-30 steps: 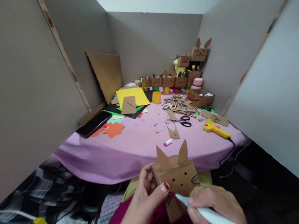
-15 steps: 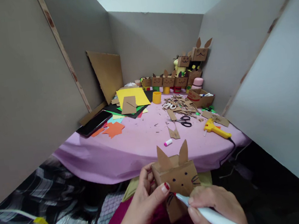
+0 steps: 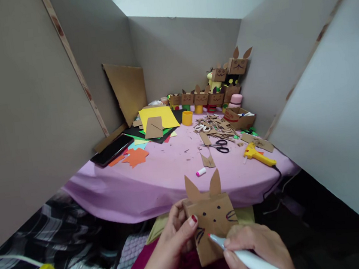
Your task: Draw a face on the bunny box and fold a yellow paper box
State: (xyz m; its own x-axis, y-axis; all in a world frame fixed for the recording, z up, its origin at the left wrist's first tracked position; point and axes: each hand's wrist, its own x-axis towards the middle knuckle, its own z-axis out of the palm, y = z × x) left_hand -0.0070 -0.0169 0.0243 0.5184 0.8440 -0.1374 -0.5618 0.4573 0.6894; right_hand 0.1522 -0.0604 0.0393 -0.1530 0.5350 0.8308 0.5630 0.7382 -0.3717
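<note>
My left hand grips a small brown cardboard box rabbit by its left side, thumb on the front face. The box has two pointed ears, two dot eyes and drawn whiskers on both sides. My right hand is closed around a white marker, whose tip touches the box's front just below the left whiskers. Both hands are low in the view, over my lap, in front of the table's near edge.
A table under a purple cloth carries a capped marker lid, scissors, a yellow glue gun, cardboard scraps, coloured paper sheets, a phone, a yellow cup and several finished box rabbits at the back. Grey partition boards stand around.
The box has tilted and shifted slightly down and left in my hands. Whisker lines on its left side now show more fully. The marker tip stays on the face.
</note>
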